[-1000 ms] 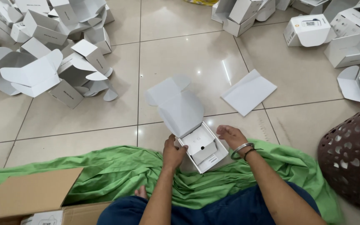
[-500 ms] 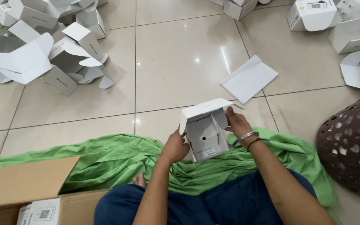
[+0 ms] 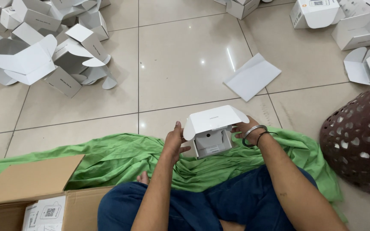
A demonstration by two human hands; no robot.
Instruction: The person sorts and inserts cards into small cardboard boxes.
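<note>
A small white cardboard box point(image 3: 213, 130) is held between both hands above a green cloth point(image 3: 112, 156). Its lid flap is folded down over the top, partly covering the inside, where a white insert shows. My left hand point(image 3: 174, 141) grips the box's left side. My right hand point(image 3: 246, 130), with bangles on the wrist, holds the right side, its fingers mostly hidden behind the box.
A heap of open white boxes point(image 3: 43, 47) lies at the far left, more white boxes point(image 3: 347, 25) at the far right. A flat white card point(image 3: 252, 77) rests on the tiles. A brown perforated basket point(image 3: 360, 137) stands right; a brown carton point(image 3: 35, 196) sits near left.
The box's lid, wide open a second ago, has been folded down over the top. The box has been turned and lifted slightly between both hands.
</note>
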